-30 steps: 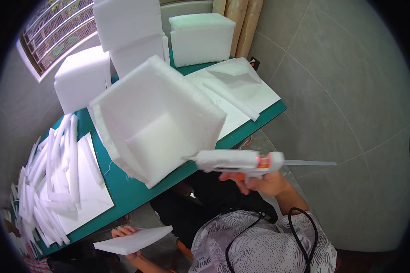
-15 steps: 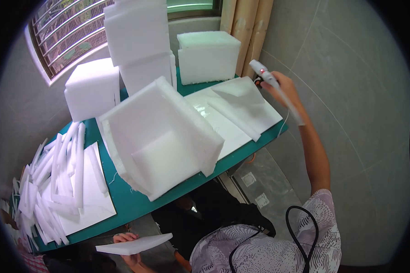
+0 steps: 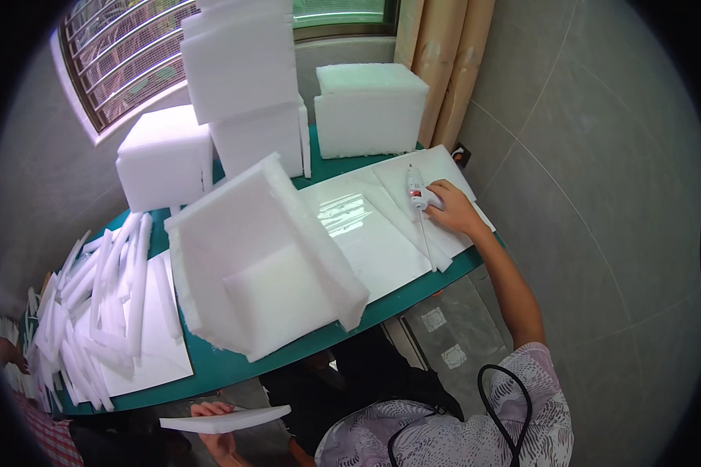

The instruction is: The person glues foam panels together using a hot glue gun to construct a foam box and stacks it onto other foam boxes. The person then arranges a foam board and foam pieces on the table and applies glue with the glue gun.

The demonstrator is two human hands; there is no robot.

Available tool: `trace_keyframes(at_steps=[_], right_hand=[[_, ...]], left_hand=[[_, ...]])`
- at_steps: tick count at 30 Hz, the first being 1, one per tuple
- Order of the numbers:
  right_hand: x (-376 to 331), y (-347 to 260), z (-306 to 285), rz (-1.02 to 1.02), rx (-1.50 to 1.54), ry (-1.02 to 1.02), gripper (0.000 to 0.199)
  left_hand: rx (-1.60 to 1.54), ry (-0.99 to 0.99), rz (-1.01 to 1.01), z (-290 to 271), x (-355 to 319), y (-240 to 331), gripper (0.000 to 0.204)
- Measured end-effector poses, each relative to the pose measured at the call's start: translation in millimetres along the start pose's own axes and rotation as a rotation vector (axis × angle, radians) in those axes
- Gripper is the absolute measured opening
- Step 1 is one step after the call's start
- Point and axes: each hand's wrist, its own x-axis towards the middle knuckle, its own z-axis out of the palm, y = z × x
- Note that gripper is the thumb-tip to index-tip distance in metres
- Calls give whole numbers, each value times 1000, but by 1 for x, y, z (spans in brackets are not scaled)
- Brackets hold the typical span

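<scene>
In my right hand (image 3: pixel 453 208) is a white hot glue gun (image 3: pixel 417 192), fingers wrapped round its handle. Its nozzle points away from me, and a glue stick (image 3: pixel 426 243) juts from its rear, over a foam sheet lying at the table's right end. At the lower edge my left hand (image 3: pixel 219 441) grips a flat white foam panel (image 3: pixel 230 421) in front of the table. Between the hands, an open white foam box (image 3: pixel 276 288) sits tilted on the green table (image 3: pixel 234 366), its hollow side facing me.
Foam strips (image 3: pixel 117 288) are heaped on a white board at the left. Behind stand foam blocks (image 3: pixel 370 113) and a tall foam stack (image 3: pixel 245 78). A glossy white board (image 3: pixel 382 249) lies at right, beside the wall. Another person's hand (image 3: pixel 8 354) shows at far left.
My right hand has brought the glue gun down and left, from beside the wall to over the foam sheet. My left hand still holds the panel. The view has shifted slightly.
</scene>
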Motion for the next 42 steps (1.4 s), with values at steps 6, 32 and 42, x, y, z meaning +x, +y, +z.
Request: trace_keyframes(at_steps=[6,32,42], right_hand=[[-19,3,-14,-155,-124,-65,57],[-15,-333,-123,-290,330,-340,40],[55,-362,-65,-739,117,-552,27]], left_hand=[[101,33,88,9,9,9,33],[425,82,460,88,38,19,47],[859,136,224,61,67,-6,54]])
